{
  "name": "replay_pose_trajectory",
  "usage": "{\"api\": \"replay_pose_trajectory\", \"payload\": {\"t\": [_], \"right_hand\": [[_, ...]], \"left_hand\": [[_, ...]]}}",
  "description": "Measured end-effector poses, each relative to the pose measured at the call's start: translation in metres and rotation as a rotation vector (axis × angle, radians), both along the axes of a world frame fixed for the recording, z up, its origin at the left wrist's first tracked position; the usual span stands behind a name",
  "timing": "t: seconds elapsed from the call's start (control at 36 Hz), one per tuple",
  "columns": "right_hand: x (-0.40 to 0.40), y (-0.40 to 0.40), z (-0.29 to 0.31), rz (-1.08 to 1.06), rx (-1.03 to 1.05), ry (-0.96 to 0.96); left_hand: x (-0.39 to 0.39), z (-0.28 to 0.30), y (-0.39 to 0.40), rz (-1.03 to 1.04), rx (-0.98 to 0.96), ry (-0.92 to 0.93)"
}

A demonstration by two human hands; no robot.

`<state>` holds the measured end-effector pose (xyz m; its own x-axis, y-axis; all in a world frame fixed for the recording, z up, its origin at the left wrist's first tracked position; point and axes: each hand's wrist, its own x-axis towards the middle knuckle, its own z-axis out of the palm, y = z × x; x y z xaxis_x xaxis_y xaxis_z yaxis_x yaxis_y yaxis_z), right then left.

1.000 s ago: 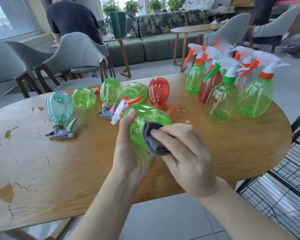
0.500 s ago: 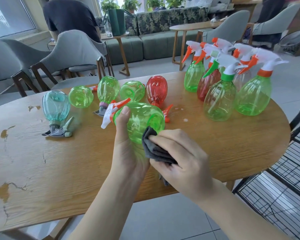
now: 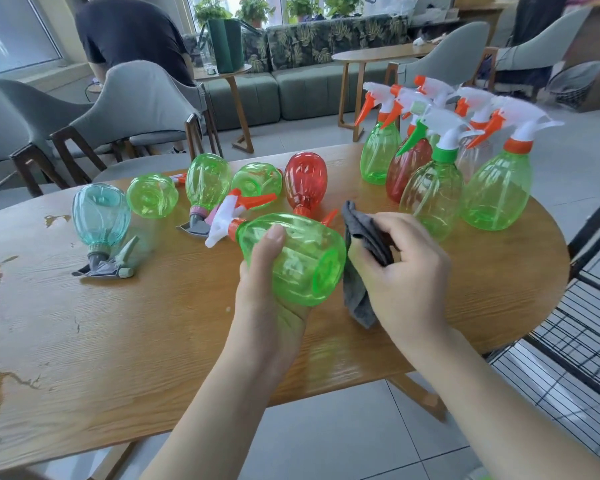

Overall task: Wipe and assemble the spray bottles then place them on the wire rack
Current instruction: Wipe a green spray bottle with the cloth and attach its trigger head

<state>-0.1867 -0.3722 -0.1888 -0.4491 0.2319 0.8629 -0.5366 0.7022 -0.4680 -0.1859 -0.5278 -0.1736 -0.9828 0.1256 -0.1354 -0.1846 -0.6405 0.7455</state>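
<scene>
My left hand (image 3: 267, 292) grips a green spray bottle (image 3: 298, 258) lying sideways above the wooden table (image 3: 118, 334); its white and orange trigger head (image 3: 232, 216) points left. My right hand (image 3: 402, 271) holds a grey cloth (image 3: 361, 258) just right of the bottle's base, apart from it. Several assembled bottles (image 3: 433, 195) stand upright at the far right of the table. Several bottles rest upside down on their heads along the far side, among them a teal one (image 3: 101, 216) and a red one (image 3: 307, 183).
A black wire rack (image 3: 582, 341) stands to the right of the table, low beside its edge. Grey chairs (image 3: 136, 102) line the far side. A person in a dark shirt (image 3: 129, 32) sits behind them. The tabletop has worn patches on the left.
My right hand has drawn the cloth off the bottle's side to the right of its base. My left hand has turned the bottle so its base faces right.
</scene>
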Motion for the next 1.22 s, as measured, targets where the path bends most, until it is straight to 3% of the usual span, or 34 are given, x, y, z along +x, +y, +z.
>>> {"api": "replay_pose_trajectory", "payload": {"t": [0.19,0.33,0.44,0.67,0.97,1.22], "right_hand": [[-0.001,0.016,0.016,-0.025,-0.088,-0.087],[-0.001,0.019,0.028,-0.009,0.033,-0.015],[-0.002,0.018,0.032,-0.084,0.080,0.048],[-0.009,0.007,0.026,-0.148,-0.001,-0.099],[-0.004,-0.008,0.027,0.070,0.060,-0.066],[-0.007,0.006,0.025,-0.126,0.007,-0.073]], "left_hand": [[-0.006,-0.003,-0.016,-0.035,-0.373,0.184],[-0.005,-0.005,-0.031,-0.086,-0.741,0.417],[-0.003,-0.007,-0.037,-0.134,-0.883,0.503],[0.004,-0.003,-0.031,-0.190,-1.023,0.612],[0.009,0.005,-0.029,-0.155,-1.164,0.690],[0.012,0.004,-0.025,-0.142,-1.170,0.696]]}}
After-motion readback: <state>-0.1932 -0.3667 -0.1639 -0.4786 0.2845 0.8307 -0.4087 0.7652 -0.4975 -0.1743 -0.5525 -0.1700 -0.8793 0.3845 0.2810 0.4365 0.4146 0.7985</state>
